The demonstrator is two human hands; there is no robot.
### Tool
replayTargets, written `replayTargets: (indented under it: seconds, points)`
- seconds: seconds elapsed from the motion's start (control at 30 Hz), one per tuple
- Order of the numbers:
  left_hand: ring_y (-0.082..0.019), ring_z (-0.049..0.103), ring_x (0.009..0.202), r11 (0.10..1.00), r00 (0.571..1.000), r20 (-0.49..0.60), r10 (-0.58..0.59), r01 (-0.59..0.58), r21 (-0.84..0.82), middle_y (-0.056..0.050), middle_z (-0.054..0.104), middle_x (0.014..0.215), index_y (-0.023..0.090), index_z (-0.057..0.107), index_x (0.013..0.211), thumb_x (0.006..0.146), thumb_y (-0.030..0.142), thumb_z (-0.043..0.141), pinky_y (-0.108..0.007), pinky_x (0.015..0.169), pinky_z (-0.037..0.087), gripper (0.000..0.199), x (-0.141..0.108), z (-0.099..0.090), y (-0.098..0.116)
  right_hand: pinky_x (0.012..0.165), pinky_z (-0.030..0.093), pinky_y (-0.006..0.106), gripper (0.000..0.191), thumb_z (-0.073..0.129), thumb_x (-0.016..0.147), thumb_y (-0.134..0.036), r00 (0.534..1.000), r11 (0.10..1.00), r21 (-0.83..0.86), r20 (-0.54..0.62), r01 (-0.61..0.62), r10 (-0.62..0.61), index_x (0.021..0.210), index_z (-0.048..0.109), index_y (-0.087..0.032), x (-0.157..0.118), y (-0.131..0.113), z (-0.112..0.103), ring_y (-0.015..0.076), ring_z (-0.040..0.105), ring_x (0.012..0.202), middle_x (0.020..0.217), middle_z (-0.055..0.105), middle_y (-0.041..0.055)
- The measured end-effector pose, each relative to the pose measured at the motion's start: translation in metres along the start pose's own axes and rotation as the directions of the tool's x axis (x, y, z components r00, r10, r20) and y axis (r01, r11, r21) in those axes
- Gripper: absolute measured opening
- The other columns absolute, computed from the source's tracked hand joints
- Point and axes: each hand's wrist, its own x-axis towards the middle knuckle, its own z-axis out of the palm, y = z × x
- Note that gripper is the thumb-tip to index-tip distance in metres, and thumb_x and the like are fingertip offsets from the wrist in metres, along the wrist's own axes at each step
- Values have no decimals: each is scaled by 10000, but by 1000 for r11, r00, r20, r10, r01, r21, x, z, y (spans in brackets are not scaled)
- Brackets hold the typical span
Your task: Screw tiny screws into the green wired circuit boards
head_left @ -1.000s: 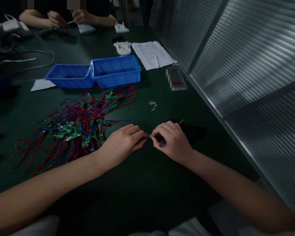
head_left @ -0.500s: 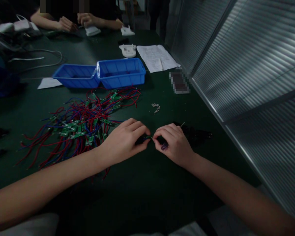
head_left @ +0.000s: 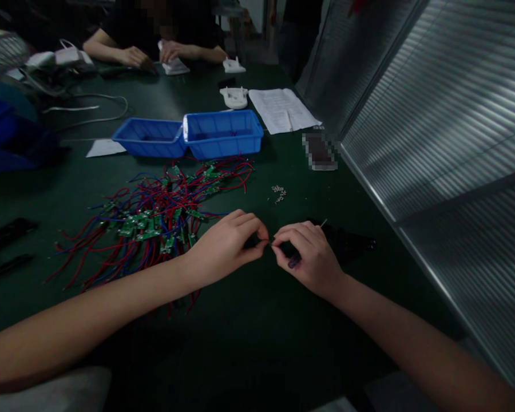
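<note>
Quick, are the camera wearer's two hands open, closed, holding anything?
Left hand: closed, fingertips pinched at a tiny part, too small to identify.
Right hand: closed around a purple-handled tool, fingertips at that part.

Dim overall, with pale glare on the blinds (head_left: 472,86)

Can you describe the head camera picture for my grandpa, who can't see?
A person's left hand and right hand pinch a tiny piece, too small to make out, above a dark green table. Nearby lie green boards with red and blue wires, two blue bins behind.
</note>
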Motion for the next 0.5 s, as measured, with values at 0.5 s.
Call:
replayTargets:
  seconds: [0.5]
  points:
    - [-159,508,811,994,982,171,76,-87,61,-11,569,844,182,552,874,863,255,521,-284,749,379,81,10,-2,-14,782,329,338,156,530,854,-280,985,995,-96,168,-31,47,985,576,-207,1,5,3,197,500,971,1026,625,22]
